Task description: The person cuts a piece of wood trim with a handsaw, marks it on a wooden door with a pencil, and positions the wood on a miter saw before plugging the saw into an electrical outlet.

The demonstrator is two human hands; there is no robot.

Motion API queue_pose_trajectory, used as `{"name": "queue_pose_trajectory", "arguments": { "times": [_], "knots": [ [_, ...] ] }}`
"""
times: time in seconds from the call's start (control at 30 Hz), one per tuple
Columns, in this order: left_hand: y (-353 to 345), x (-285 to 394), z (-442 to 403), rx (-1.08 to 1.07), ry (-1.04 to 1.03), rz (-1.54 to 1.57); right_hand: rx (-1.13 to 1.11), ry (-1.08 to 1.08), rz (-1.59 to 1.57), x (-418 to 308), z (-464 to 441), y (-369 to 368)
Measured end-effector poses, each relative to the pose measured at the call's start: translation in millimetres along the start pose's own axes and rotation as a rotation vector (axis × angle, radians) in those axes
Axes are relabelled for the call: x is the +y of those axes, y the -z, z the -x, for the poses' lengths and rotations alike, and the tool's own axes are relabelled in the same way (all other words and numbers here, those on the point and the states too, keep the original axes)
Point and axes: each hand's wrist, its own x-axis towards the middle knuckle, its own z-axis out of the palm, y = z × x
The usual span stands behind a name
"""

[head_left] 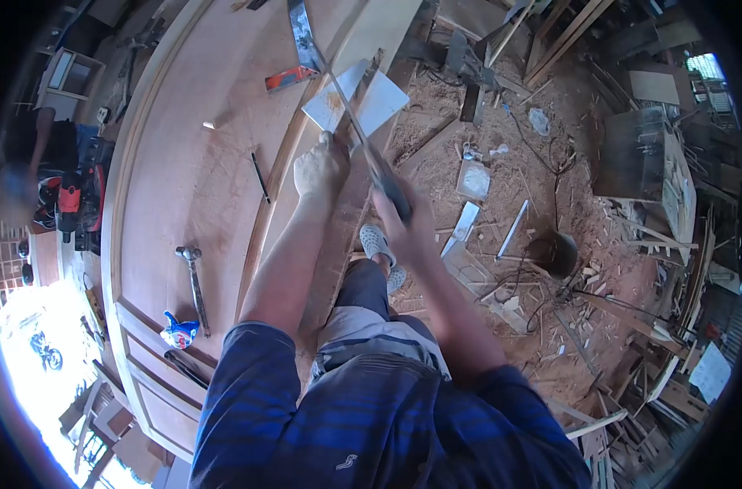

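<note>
Evidently a saw: slanted across the pale sheet, blade seen nearly edge-on, dark handle toward the body.
Right grip: wrapped tightly around that handle, no gap visible; a relaxed wrist and a forearm in line with the blade likely favored a straight stroke.
Left grip: fingers curled, at the sheet's near corner; whether it pinched anything could not be told. Firm pressure, with the thumb well clear of the teeth, seemed soundest.
Sheet: near the edge of the desk, crossed by the blade in view; whether one piece or two, and whether teeth touched it, was unclear. Solid backing close to the stroke would presumably have curbed chatter and chipping.
Square: red-handled, just beside the sheet, near the saw's tip; shifting it aside looked prudent.
Pencil and hammer: on the desk, left of the arms, clear of the stroke.
</note>
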Motion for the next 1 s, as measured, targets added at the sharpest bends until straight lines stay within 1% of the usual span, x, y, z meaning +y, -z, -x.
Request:
{"name": "queue_pose_trajectory", "arguments": {
  "times": [0.03,0.1,0.17,0.23,0.3,0.37,0.43,0.47,0.5,0.57,0.7,0.8,0.83,0.93,0.97,1.0],
  "knots": [
    [3.9,1.5,-3.4,-0.006,0.012,0.005,0.024,0.036,-0.043,24.3,26.1,5.5],
    [7.4,2.3,-4.2,-0.053,0.047,0.032,0.049,0.087,-0.143,32.4,91.0,21.9],
    [14.4,4.8,-6.2,-0.120,0.091,0.050,0.010,0.066,-0.179,15.9,101.8,28.2],
    [10.1,2.6,-4.1,-0.117,0.082,0.027,-0.031,-0.033,-0.140,14.5,85.7,29.2],
    [8.4,4.7,-4.8,-0.101,0.076,0.030,-0.007,0.057,0.018,21.7,20.3,8.6],
    [10.1,4.5,-4.0,-0.089,0.072,0.045,-0.049,-0.033,-0.078,-22.4,-28.1,-5.8],
    [8.7,5.8,-8.1,-0.086,0.046,0.033,-0.013,-0.023,-0.062,-9.5,-12.8,2.5],
    [5.8,0.9,-6.0,-0.096,0.047,0.028,-0.008,-0.032,-0.049,-0.3,6.5,3.1],
    [8.2,-1.9,-9.9,-0.088,0.054,0.033,-0.048,-0.071,-0.032,9.4,37.0,16.4],
    [7.4,0.2,-7.6,-0.100,0.061,0.047,0.030,0.067,-0.123,33.3,97.5,25.0],
    [-2.5,-2.0,-7.1,-0.068,0.040,0.053,0.011,-0.001,-0.105,33.1,89.1,27.1],
    [4.3,-1.1,-6.9,-0.050,0.034,0.033,-0.004,0.049,-0.040,4.5,-24.6,-6.4],
    [2.5,-2.7,-6.8,-0.047,0.029,0.024,-0.024,0.054,-0.014,0.3,-43.6,-11.3],
    [-2.8,-6.6,-8.3,-0.041,0.002,0.001,-0.033,0.022,-0.001,-5.1,-23.2,-5.3],
    [-2.9,-7.2,-8.2,-0.042,-0.004,-0.005,-0.008,-0.047,-0.085,1.5,6.3,-1.7],
    [1.0,-5.8,-11.5,-0.053,0.015,0.013,-0.001,-0.019,-0.122,13.2,44.2,7.2]
  ]
}}
